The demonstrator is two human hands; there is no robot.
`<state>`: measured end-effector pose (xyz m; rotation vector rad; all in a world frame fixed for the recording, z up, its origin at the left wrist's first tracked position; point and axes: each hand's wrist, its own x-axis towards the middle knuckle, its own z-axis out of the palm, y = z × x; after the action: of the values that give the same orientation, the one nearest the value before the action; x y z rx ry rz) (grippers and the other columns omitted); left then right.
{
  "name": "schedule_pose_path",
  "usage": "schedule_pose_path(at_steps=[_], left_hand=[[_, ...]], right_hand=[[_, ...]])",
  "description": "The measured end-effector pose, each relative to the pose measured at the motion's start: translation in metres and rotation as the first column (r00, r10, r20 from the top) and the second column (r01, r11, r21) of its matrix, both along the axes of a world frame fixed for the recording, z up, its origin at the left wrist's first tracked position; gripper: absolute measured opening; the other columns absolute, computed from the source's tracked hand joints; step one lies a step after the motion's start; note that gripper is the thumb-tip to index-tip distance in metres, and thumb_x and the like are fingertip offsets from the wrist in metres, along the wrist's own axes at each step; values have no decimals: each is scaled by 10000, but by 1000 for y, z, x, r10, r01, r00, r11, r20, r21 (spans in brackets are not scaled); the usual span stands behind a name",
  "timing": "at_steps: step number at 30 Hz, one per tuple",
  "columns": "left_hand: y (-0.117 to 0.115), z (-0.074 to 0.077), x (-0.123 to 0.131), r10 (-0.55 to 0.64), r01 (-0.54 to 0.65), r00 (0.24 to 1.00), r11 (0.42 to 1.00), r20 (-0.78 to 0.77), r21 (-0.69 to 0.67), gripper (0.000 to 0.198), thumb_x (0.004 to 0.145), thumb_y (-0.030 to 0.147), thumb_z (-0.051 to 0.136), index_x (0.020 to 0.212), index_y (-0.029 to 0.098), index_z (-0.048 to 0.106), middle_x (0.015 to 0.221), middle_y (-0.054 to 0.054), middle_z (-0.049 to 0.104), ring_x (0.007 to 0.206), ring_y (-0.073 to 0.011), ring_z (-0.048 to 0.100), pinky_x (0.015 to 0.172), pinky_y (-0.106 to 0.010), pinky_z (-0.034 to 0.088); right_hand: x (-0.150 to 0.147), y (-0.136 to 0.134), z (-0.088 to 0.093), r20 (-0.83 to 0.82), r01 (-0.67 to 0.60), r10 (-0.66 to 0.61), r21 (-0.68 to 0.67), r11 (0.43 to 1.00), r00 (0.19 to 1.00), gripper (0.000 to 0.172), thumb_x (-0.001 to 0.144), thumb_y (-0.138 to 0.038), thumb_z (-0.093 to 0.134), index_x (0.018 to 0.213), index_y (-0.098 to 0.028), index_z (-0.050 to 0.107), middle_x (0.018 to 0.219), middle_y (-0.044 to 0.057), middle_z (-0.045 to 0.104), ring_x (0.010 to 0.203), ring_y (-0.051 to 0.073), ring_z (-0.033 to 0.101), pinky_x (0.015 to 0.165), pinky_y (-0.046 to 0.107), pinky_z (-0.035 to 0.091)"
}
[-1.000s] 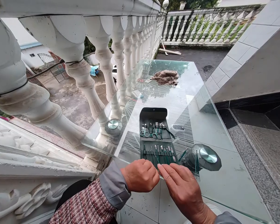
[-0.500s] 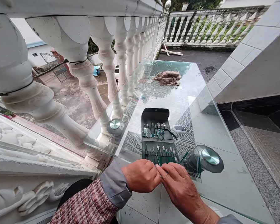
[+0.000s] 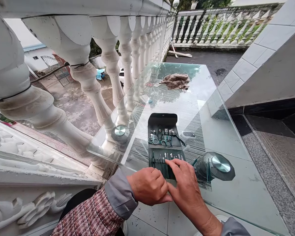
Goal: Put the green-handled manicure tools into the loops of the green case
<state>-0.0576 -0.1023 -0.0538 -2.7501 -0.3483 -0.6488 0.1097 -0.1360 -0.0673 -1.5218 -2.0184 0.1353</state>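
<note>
A black manicure case (image 3: 163, 120) lies unfolded on the glass tabletop. Its upper row holds scissors (image 3: 165, 141), nail clippers and other tools; slim metal tools (image 3: 163, 164) stand in the loops of the lower row. My left hand (image 3: 149, 185) is closed in a fist at the table's near edge, just below the case; what it may hold is hidden. My right hand (image 3: 185, 186) is open, its fingers stretched over the lower right of the case and partly covering the slim tools. Its thumb reaches toward the left hand's fingers.
The glass table (image 3: 238, 186) has round metal discs at its supports, one disc (image 3: 220, 163) being right of my hand. Green tweezers (image 3: 208, 170) are near it. Farther back lies a crumpled brown cloth (image 3: 175, 81). White balusters (image 3: 110, 55) line the left.
My right hand has moved forward and its fingers have spread over the lower tool row, away from the left fist. The left hand stays nearly in place, its thumb now showing.
</note>
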Motion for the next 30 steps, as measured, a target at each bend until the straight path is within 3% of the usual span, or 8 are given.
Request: schedule_pose_path(at_steps=[6, 12, 15, 20, 30], left_hand=[[1, 4, -2, 13, -13, 1000, 1000, -10, 9, 404, 942, 387, 342, 706, 126, 541, 653, -71, 559, 596, -178, 527, 511, -297, 404], [2, 12, -3, 60, -55, 991, 997, -120, 45, 120, 848, 99, 448, 748, 132, 504, 649, -18, 493, 546, -131, 446, 468, -263, 324], [1, 11, 0, 102, -99, 991, 994, -84, 35, 150, 849, 95, 434, 715, 152, 468, 638, -5, 458, 539, -129, 416, 457, -267, 286], [-1, 6, 5, 182, -180, 981, 983, -70, 36, 193, 874, 132, 439, 687, 172, 416, 622, 9, 421, 547, -126, 398, 470, -268, 245], [-1, 11, 11, 241, -241, 970, 970, -25, -33, 222, 859, 79, 404, 657, 172, 402, 633, -2, 401, 556, -134, 380, 477, -297, 219]], right_hand=[[11, 5, 0, -48, 8, -8, 17, 1000, 999, 546, 691, -185, 559, 1226, -227, 460, 1136, 90, 502, 1068, 270, 452, 885, 438, 408], [32, 4, 9, -103, 124, -108, 160, 979, 989, 513, 799, -397, 575, 1258, -218, 432, 1146, 104, 530, 1081, 273, 465, 898, 448, 392], [36, 1, 8, -118, 149, -126, 205, 968, 985, 431, 851, -367, 515, 1247, -213, 441, 1120, 104, 548, 1059, 258, 484, 890, 441, 397], [36, -7, -5, -83, 88, -76, 145, 985, 994, 361, 877, -302, 470, 1225, -208, 462, 1109, 99, 564, 1048, 240, 500, 891, 432, 409], [34, -9, -15, 146, -10, -25, 235, 972, 989, 314, 892, -253, 451, 1173, -137, 531, 1014, 108, 620, 995, 234, 519, 859, 398, 403]])
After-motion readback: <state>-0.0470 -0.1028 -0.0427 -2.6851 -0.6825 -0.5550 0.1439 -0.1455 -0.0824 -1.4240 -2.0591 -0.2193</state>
